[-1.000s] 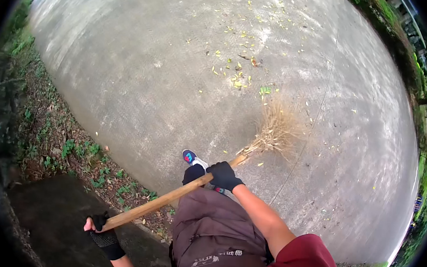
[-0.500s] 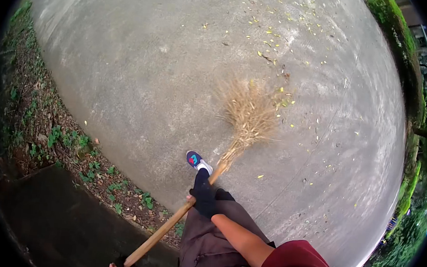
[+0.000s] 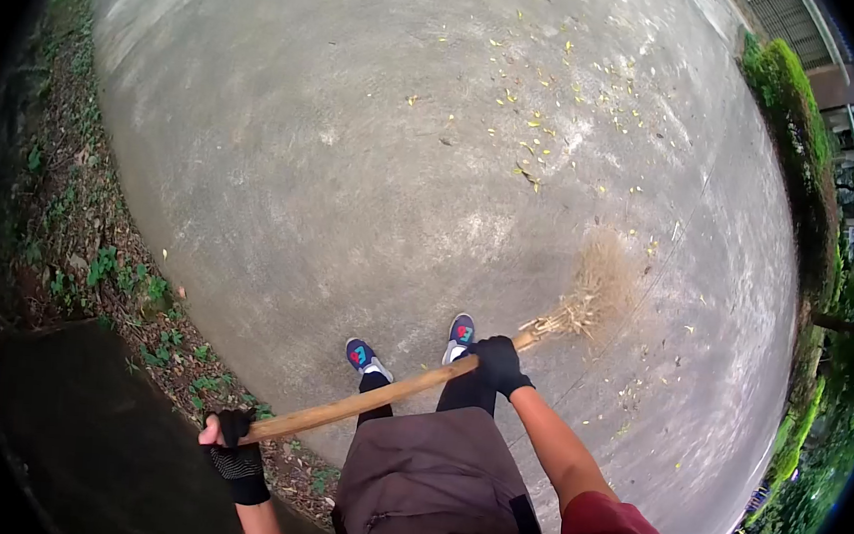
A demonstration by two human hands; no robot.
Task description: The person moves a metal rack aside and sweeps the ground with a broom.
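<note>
Stands on wide grey pavement point(image 3: 255, 153), with a strip of soil and weeds point(image 3: 78, 240) along its left edge. Holds slantwise one long broom point(image 3: 408, 384) — handle point(image 3: 325, 413) low at left, blurred bristles point(image 3: 593, 295) out at right. With the left hand point(image 3: 234, 451) near the end and the right hand point(image 3: 501, 363) farther along, close to the bristles, keeps each grip clenched around the handle. Differs from half a second ago: carries the bristles no more straight ahead but over to the right, and shows now both shoes point(image 3: 361, 354), side by side and apart. Because of this, seems well to the right in one sweeping stroke — away from the thickest scatter of yellow leaves point(image 3: 534, 124). Cannot tell about contact of bristles with the ground.
</note>
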